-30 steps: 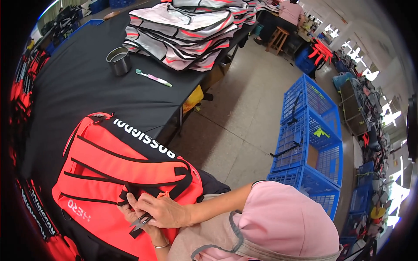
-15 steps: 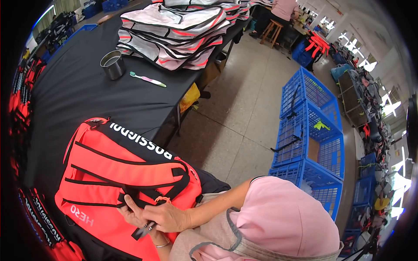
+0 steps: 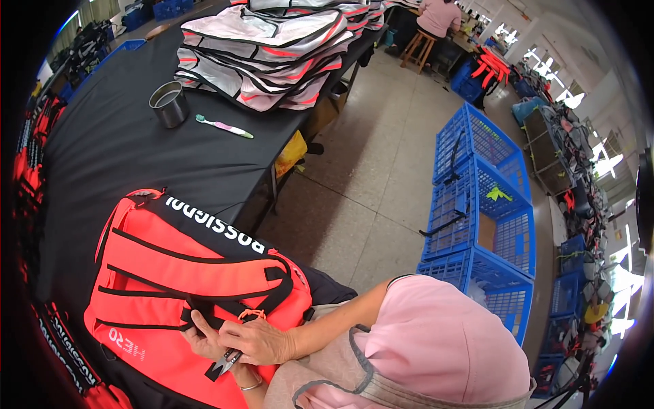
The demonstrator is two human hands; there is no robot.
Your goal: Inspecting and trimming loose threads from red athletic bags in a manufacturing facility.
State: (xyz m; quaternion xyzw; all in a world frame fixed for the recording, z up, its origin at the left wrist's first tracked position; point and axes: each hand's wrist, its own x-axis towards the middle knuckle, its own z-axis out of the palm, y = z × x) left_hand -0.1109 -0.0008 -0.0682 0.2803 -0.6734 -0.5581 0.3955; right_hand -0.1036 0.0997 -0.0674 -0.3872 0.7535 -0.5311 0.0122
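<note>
A bright red-orange backpack (image 3: 204, 273) lies on the black-covered table, shoulder straps up. My left hand (image 3: 204, 339) is closed on a black webbing strap (image 3: 199, 312) over the lower shoulder strap, its thumb on top. Below the fingers pokes a loose black strap end (image 3: 213, 371). My right hand (image 3: 255, 341) is curled against the left, closed round small metal scissors (image 3: 232, 356); their blades show beneath the fingers, near the strap end. An orange loop (image 3: 251, 314) sits just above the right hand, seemingly at the scissors' handle. The fingers partly hide the strap and scissors.
Beyond the backpack stand a metal cup (image 3: 169, 108) and a toothbrush (image 3: 225, 127). Stacked white panels with black edging (image 3: 266, 61) lie farther back. Blue plastic crates (image 3: 477, 204) stand to the right on the floor. A person in pink (image 3: 439, 17) sits on a stool (image 3: 417, 51) far off.
The view has shifted slightly. Both hands stay together on the strap, and the scissors' blades show more plainly beneath the right hand.
</note>
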